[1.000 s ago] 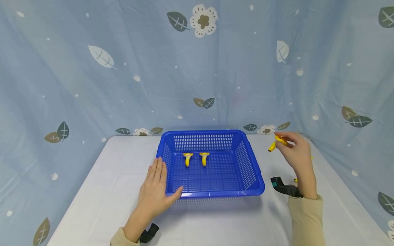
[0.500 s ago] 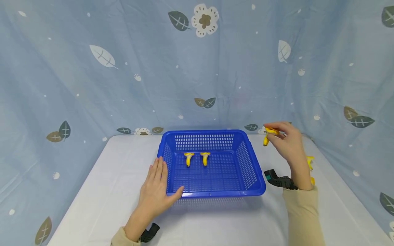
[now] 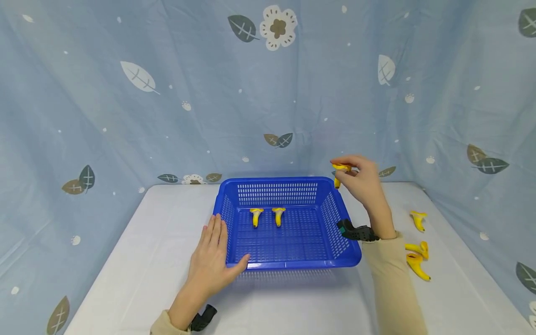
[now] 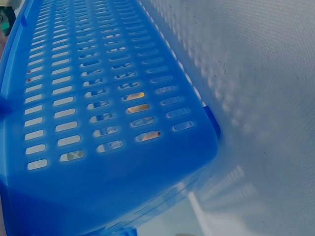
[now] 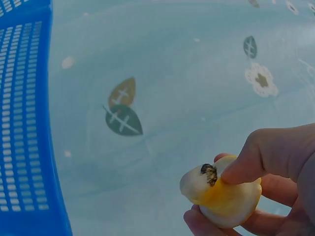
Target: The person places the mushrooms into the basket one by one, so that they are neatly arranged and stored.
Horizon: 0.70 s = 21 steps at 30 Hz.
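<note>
In the head view my left hand (image 3: 208,263) rests with straight fingers along the left rim of a blue plastic basket (image 3: 301,265), its thumb at the front rim. My right hand (image 3: 365,186) pinches a yellow toy chanterelle mushroom (image 3: 337,181) by its cap, over the basket's back right corner, stem pointing down. The right wrist view shows the dark-tipped stem end of that held mushroom (image 5: 229,194) between thumb and fingers. Inside the basket lie two similar mushrooms, a left one (image 3: 257,217) and a right one (image 3: 278,217), side by side near the back wall.
Three more yellow mushrooms lie on the white table right of the basket: a far one (image 3: 418,221), a middle one (image 3: 420,249) and a near one (image 3: 418,266). Behind the table hangs a blue patterned curtain (image 3: 201,111). The left wrist view mostly shows the basket's slotted wall (image 4: 108,182).
My right hand has moved left with the mushroom, from above the table's right side to the basket's back right corner. The table mushrooms came into view. My left hand has stayed put.
</note>
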{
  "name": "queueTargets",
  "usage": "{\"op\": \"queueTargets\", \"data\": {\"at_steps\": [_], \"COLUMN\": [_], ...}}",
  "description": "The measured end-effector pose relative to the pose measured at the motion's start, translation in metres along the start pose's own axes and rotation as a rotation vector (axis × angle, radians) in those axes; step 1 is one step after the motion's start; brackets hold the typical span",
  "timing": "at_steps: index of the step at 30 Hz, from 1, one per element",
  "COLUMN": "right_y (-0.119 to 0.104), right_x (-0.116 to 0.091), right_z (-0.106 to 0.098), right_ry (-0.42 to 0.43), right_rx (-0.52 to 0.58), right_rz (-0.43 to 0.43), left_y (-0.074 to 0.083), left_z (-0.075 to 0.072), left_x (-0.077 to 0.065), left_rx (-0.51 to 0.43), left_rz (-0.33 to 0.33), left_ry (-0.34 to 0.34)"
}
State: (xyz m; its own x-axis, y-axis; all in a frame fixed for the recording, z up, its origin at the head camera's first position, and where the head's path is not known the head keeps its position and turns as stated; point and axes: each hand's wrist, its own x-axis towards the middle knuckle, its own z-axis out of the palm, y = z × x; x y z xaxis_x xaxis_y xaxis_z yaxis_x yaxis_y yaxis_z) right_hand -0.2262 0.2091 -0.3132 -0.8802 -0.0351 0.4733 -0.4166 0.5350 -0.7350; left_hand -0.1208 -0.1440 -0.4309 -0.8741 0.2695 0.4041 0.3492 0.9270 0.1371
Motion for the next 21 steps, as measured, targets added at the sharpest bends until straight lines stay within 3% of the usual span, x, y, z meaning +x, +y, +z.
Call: {"op": "queueTargets", "data": {"at_steps": [21], "right_y": [0.021], "right_x": [0.019], "right_z": [0.073], "right_ry": [-0.223], "right_rx": [0.160], "right_rz": [0.061], "left_y": [0.002], "left_z": [0.001], "left_x": [0.001], "left_rx": [0.013], "left_rz": [0.004], "left_ry": [0.008]}}
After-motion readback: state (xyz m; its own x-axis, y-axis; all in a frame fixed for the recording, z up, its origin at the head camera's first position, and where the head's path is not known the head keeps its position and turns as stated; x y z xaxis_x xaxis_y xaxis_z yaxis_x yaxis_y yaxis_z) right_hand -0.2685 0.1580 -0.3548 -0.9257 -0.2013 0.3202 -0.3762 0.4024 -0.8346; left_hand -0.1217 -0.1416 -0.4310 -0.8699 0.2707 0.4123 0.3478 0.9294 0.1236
